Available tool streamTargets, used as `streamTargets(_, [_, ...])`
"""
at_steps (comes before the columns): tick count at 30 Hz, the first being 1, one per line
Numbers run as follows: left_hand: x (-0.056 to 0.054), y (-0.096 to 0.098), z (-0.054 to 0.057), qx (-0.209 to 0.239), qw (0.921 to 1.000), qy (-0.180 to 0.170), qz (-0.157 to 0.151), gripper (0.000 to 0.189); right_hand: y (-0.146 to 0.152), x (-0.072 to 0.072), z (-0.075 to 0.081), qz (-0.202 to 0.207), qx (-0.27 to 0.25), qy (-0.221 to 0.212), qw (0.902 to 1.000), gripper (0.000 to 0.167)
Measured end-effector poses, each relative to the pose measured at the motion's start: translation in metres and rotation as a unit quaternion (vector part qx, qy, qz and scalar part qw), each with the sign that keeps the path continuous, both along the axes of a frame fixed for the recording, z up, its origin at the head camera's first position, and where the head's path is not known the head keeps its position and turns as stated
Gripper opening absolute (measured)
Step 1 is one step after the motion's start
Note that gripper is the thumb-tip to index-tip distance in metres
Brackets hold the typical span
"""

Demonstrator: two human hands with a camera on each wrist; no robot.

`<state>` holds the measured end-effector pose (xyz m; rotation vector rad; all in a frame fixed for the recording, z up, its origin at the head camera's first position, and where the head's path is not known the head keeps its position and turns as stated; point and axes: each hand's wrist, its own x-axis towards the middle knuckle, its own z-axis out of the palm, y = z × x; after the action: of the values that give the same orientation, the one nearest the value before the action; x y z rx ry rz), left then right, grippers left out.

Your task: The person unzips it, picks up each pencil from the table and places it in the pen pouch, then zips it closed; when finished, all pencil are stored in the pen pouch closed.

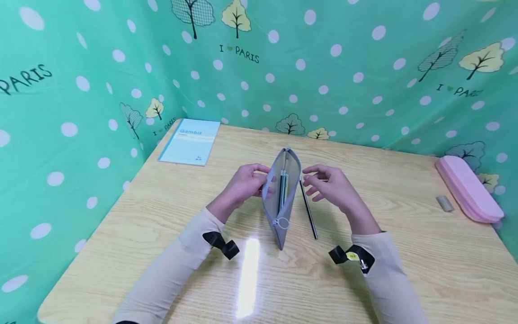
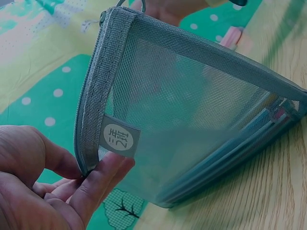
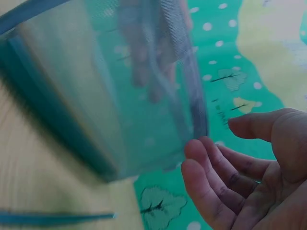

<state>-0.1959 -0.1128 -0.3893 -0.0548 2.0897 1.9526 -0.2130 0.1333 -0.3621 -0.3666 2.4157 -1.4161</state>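
A grey-blue mesh zip pencil case (image 1: 293,175) stands upright with its top unzipped, pencils (image 1: 282,190) visible inside. My left hand (image 1: 247,183) pinches its rim between thumb and fingers, beside a small round-printed tag (image 2: 118,137). On the other side is my right hand (image 1: 329,185), fingers loosely bent and thumb apart from them. Its fingertips are right at the case's edge in the right wrist view, with nothing between them and the thumb. A dark pencil (image 1: 308,209) lies on the table between the case and my right hand. The zip has a ring pull (image 1: 283,223).
A pale blue notebook (image 1: 190,143) lies at the back left of the wooden table (image 1: 404,270). At the right edge sit a pink case (image 1: 469,189) and a small grey eraser-like block (image 1: 445,203). Green dotted cloth (image 1: 323,67) hangs behind and at the left.
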Motion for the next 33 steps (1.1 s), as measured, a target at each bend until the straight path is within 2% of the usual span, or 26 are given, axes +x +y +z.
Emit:
streamTargets(5, [0.0,-0.002,0.001,-0.002,1.0,0.001,0.0,0.031,0.017,0.002,-0.011,-0.011,0.018,-0.017,0.9996,0.043])
streamTargets(11, [0.001,-0.006,0.003,0.009,0.9999,0.006,0.003,0.029,0.028,0.0,-0.017,-0.002,0.0,-0.074,0.9973,0.049])
streamTargets(17, [0.0,-0.005,0.0,0.004,1.0,0.005,0.001,0.029,0.03,-0.006,-0.028,-0.01,-0.009,-0.108,0.9941,0.051])
streamTargets(21, [0.0,-0.004,-0.001,0.003,1.0,0.004,0.001,0.029,0.026,-0.014,-0.034,-0.011,0.012,-0.124,0.9922,0.052])
streamTargets(27, [0.002,-0.005,-0.002,0.001,0.9999,0.008,0.006,0.033,0.018,-0.029,-0.034,0.004,0.046,-0.125,0.9911,0.051])
streamTargets(33, [0.003,-0.003,-0.002,0.005,0.9999,0.014,-0.004,0.034,0.011,-0.034,-0.036,0.006,0.079,-0.139,0.9871,0.051])
